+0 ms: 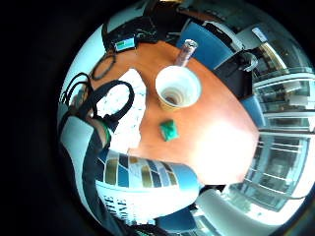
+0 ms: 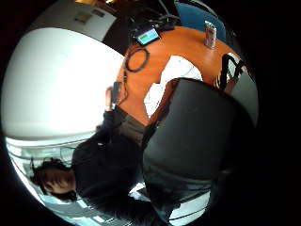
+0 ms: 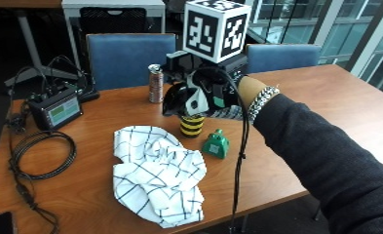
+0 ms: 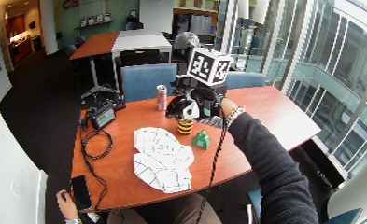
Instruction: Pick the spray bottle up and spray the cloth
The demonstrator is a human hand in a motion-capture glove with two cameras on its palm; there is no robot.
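A small green spray bottle (image 3: 215, 144) stands on the orange-brown table (image 3: 308, 112), just right of a crumpled white cloth with dark grid lines (image 3: 159, 170). My gloved right hand (image 3: 201, 100) hovers above a yellow-and-black striped cup (image 3: 191, 127), behind and left of the bottle. It holds nothing, and its fingers hang loosely curled. In the little finger side palm view the cup's white open mouth (image 1: 178, 87) lies below the palm, with the green bottle (image 1: 169, 130) and the cloth (image 1: 125, 108) beside it. The cloth (image 2: 176, 70) also shows in the thumb side palm view.
A slim drink can (image 3: 155, 84) stands behind the cup near the far edge. At the left sit a black device with a green screen (image 3: 56, 109) and a coiled cable (image 3: 42, 156). Two blue chairs (image 3: 126, 56) stand behind the table.
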